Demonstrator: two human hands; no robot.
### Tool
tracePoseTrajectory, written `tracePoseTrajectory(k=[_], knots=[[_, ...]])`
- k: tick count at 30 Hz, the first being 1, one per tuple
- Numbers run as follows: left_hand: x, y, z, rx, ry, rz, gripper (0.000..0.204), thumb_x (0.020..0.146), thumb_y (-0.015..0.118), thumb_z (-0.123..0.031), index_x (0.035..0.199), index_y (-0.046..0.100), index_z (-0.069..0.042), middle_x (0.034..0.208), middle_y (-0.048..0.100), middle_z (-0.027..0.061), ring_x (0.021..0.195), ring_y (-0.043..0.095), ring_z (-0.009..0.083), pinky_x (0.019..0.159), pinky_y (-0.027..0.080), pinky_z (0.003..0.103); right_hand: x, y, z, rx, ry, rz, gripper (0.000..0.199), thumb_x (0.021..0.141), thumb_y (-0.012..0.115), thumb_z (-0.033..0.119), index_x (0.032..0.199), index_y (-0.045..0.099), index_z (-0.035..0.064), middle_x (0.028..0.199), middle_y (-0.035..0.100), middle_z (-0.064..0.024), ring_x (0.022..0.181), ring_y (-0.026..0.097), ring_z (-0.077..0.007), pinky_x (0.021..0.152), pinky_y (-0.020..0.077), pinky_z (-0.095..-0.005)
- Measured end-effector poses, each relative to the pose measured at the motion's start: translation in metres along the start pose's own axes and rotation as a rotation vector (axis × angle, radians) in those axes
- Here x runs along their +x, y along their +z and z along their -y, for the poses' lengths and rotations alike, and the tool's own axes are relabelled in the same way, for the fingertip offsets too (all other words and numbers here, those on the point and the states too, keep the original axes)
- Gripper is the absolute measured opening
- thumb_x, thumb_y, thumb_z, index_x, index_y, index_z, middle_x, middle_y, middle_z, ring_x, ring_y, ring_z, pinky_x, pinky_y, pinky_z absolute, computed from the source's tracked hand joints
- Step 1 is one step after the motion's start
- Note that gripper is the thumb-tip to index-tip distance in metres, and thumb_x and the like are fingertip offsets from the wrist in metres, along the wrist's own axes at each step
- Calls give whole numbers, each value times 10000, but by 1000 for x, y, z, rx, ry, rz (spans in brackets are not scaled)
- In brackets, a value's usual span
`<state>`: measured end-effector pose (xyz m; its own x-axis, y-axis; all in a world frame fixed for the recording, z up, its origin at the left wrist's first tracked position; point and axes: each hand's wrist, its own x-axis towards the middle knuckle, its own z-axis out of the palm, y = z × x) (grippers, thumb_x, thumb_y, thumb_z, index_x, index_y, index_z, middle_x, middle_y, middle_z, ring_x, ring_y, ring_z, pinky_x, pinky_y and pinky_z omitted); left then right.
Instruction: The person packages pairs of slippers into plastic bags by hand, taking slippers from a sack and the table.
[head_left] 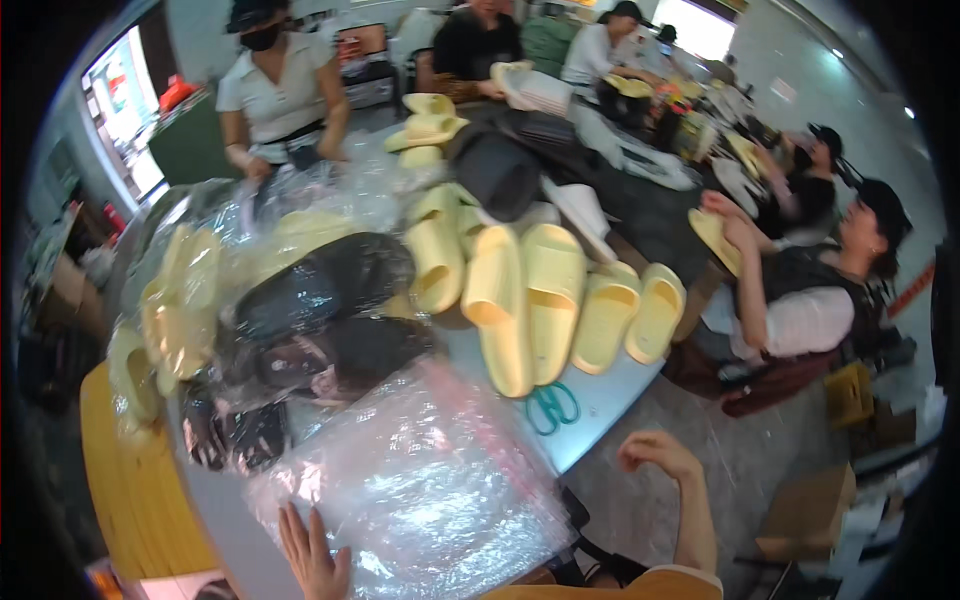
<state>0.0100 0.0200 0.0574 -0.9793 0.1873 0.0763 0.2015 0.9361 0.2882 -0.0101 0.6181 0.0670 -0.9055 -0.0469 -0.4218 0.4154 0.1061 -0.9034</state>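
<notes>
Our left hand (318, 560) lies flat with its fingers spread on the near left corner of the clear plastic bags (420, 480). Our right hand (662, 455) hangs in the air beyond the table edge, fingers loosely bent, and we see nothing in it. The bags lie on the near part of the table (612, 412), seemingly in a flat pile, with a pinkish strip along their right side; glare keeps us from telling how many there are.

For handling the bags well, we judge it best to keep the left palm's pressure light but steady, so that the slick film stays put, and to lift a single layer by its edge with the right fingertips, since such film tends to cling and slide.

Just past the bags lie scissors with green handles (551, 408), and we would mind their tips near the thin film. Next to them stand pale yellow slippers (553, 300), soles down and within reach. To the left, dark slippers (325, 285) in clear wrapping crowd the bags' far corner. Farther out, a co-worker on the right (795, 300) holds up a yellow slipper (713, 240).
</notes>
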Motion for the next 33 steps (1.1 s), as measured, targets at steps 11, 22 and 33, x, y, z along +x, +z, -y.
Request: tracePoseTrajectory(k=[11,22,33], knots=[[-8,-1,-4,60,64,-63,698,1006,481,-481,1553,353,-69,1612,208,293,1467,220,507,1152,253,628,-58,151,-233,24,728,-26,387,1044,493,290,1354,567,70,1301,630,-80,1096,639,-228,888,534,-398],[-8,-5,4,38,-47,-28,754,916,586,-395,1545,347,-56,1617,192,293,1482,185,503,1179,202,607,-60,142,-200,269,498,-94,419,1019,526,300,1363,556,61,1312,623,-85,1115,629,-231,907,525,-395],[-15,-10,1,-86,-89,-5,752,858,675,-414,1496,437,-95,1612,206,277,1504,150,466,1208,158,559,42,131,-100,109,377,-192,457,995,559,310,1372,545,53,1323,616,-91,1135,619,-233,926,516,-392]])
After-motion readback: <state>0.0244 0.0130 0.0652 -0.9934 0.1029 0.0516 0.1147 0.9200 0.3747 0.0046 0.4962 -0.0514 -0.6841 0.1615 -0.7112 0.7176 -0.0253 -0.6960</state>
